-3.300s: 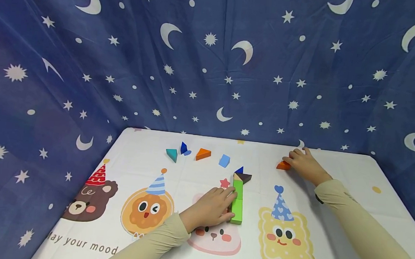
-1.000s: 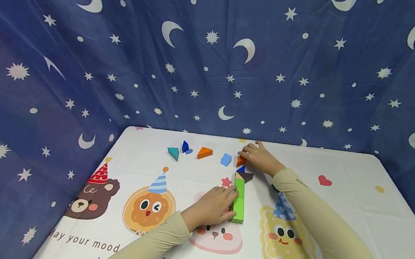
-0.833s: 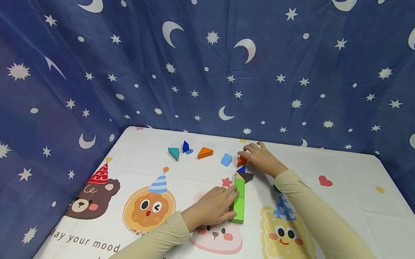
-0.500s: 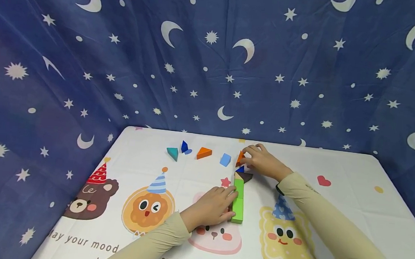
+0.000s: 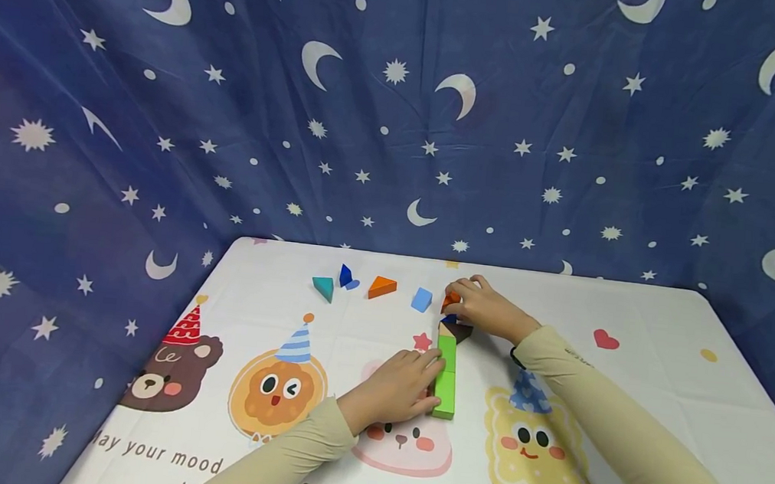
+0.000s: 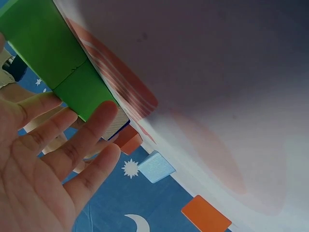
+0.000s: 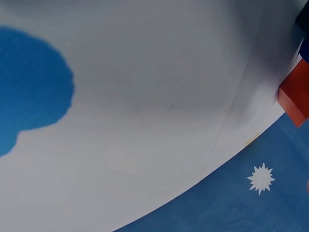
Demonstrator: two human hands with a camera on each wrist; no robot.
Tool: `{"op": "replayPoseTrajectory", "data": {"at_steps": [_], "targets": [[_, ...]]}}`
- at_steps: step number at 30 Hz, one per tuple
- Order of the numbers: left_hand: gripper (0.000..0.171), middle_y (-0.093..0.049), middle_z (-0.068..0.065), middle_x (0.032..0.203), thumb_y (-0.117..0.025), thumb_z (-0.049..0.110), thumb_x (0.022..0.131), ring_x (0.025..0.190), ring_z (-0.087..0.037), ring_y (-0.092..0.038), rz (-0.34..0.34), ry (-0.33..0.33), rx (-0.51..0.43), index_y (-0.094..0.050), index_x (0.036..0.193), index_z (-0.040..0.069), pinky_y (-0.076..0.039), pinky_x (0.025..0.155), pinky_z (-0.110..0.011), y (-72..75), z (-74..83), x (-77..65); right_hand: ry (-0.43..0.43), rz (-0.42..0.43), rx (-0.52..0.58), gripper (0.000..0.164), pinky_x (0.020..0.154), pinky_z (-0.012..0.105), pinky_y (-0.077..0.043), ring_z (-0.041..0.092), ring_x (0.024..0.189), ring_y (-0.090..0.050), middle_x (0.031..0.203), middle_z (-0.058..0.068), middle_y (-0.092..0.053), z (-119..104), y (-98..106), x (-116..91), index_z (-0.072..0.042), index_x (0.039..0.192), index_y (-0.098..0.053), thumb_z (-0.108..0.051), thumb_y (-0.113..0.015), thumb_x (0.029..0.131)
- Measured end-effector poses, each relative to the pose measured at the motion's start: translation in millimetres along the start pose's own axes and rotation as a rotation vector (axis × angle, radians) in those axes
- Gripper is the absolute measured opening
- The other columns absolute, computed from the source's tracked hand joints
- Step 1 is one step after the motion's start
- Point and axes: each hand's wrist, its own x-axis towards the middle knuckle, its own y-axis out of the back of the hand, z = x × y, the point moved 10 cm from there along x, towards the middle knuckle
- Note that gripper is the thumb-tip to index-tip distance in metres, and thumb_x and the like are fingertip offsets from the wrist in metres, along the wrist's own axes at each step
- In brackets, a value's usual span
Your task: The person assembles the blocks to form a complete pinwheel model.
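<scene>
Two green blocks (image 5: 444, 394) lie end to end in a line on the table. My left hand (image 5: 397, 387) rests along their left side, fingers fairly straight and touching them, as the left wrist view also shows. At their far end sit a plain wood triangle (image 5: 445, 329), a dark brown triangle (image 5: 464, 332) and a blue triangle (image 5: 448, 320), partly hidden. Just beyond the blue piece, my right hand (image 5: 490, 307) pinches an orange triangular block (image 5: 450, 299) between thumb and fingers. That block shows at the right edge of the right wrist view, where the hand itself is out of sight.
Left of the right hand lie a light blue block (image 5: 422, 299), another orange triangle (image 5: 382, 288), a dark blue triangle (image 5: 346, 275) and a teal triangle (image 5: 323, 288). A starry blue curtain (image 5: 398, 120) hangs behind the printed white tablecloth (image 5: 649, 419).
The right hand has brought the orange triangular block leftward from the far right to the end of the line. Lately its fingers have shifted over the block. The left hand has stayed put.
</scene>
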Motion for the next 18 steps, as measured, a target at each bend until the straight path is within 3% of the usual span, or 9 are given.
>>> {"op": "replayPoseTrajectory", "data": {"at_steps": [12,18], "targets": [[0.058,-0.044,-0.005,0.141,-0.042,0.05,0.095,0.119,-0.019,-0.053,-0.01,0.005,-0.001,-0.041,0.138,0.01,-0.042,0.102,-0.033,-1.0,-0.5,0.3,-0.015,-0.027,-0.009,0.031,0.093,0.046,-0.044,0.023,0.105,-0.057,0.111,0.007,-0.062,1.1,-0.5,-1.5,-0.024,0.103,-0.072,-0.018,-0.079,0.073],[0.057,-0.044,-0.005,0.141,-0.042,0.049,0.095,0.12,-0.019,-0.052,-0.006,0.004,-0.001,-0.04,0.138,0.011,-0.042,0.102,-0.032,-1.2,-1.0,0.1,-0.036,0.02,0.012,0.036,0.091,0.049,-0.043,0.024,0.103,-0.057,0.108,0.005,-0.061,8.3,6.3,-1.6,-0.024,0.106,-0.069,-0.014,-0.079,0.073]]}}
